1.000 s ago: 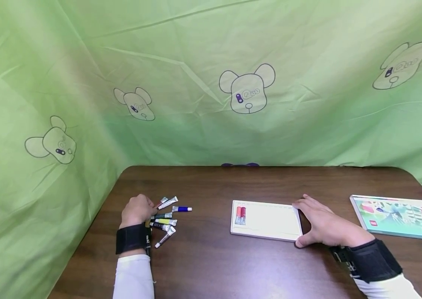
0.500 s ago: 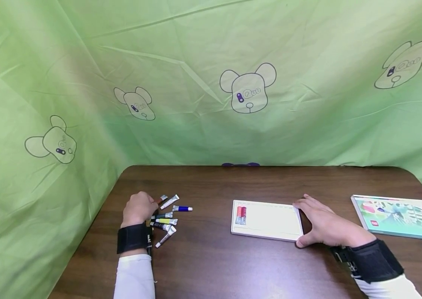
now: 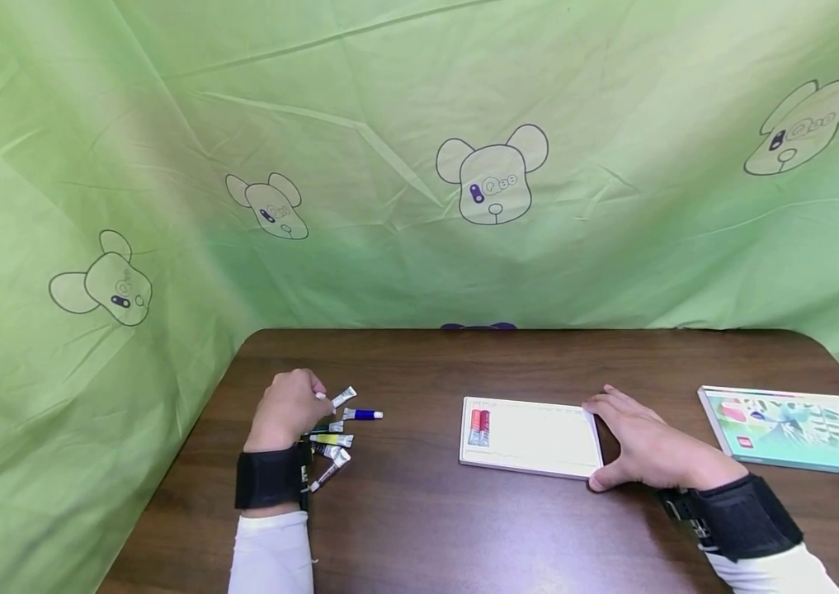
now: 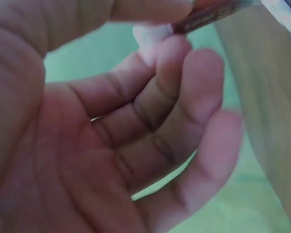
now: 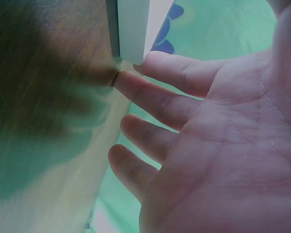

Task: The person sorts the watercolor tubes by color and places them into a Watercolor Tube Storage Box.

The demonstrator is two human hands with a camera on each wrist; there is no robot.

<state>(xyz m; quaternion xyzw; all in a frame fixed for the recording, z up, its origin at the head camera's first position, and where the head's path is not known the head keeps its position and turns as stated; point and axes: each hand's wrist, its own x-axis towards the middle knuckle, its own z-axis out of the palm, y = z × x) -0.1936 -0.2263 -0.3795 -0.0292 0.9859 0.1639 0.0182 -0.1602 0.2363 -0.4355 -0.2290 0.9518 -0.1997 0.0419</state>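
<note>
My left hand (image 3: 291, 410) pinches a reddish-brown paint tube (image 4: 211, 14) by its white cap end (image 4: 153, 35), between thumb and index finger. The other fingers bend loosely below it in the left wrist view. Several more paint tubes lie beside and partly under this hand, among them a blue one (image 3: 364, 415), a yellow-green one (image 3: 332, 440) and a brown one (image 3: 330, 472). My right hand (image 3: 645, 445) spans the right end of a white tray (image 3: 538, 437), thumb at the front corner and index finger at the back corner, fingers mostly straight. Two tubes, orange-red (image 3: 474, 425) and dark red (image 3: 484, 426), lie side by side in the tray's left end.
A flat turquoise printed box (image 3: 805, 433) lies on the brown table (image 3: 404, 528), to the right of my right hand. A green curtain (image 3: 389, 272) with bear drawings hangs behind the table and along its left side.
My left hand has risen slightly and shifted to the right, taking the reddish-brown tube from the group with it. My right hand and the tray have stayed in place.
</note>
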